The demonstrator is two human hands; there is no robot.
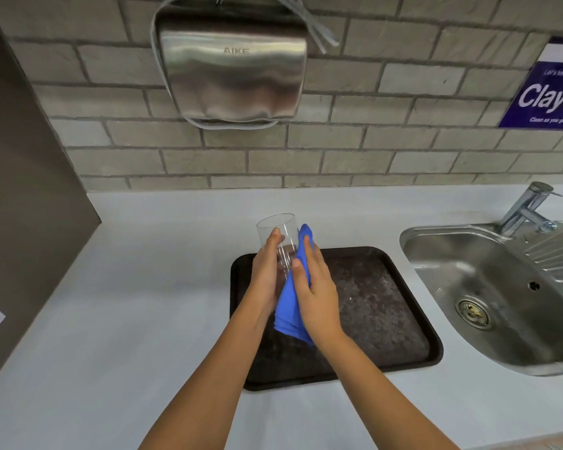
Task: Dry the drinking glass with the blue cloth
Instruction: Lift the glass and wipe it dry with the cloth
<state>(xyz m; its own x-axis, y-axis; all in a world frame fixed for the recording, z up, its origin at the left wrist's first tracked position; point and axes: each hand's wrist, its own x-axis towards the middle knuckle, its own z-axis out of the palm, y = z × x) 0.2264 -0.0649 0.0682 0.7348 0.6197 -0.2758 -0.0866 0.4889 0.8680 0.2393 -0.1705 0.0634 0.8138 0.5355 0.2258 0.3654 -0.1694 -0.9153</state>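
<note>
A clear drinking glass (278, 228) is held above the counter with its open rim pointing up and away from me. My left hand (267, 272) grips its left side, fingers wrapped around the wall. My right hand (316, 293) presses the blue cloth (291, 303) against the glass's right side. The cloth runs from near the rim down past my right wrist and hangs loose. The lower part of the glass is hidden by both hands and the cloth.
A dark worn tray (387, 306) lies on the white counter (127, 319) under my hands. A steel sink (488, 287) with a tap (527, 206) sits to the right. A metal hand dryer (231, 66) hangs on the brick wall above.
</note>
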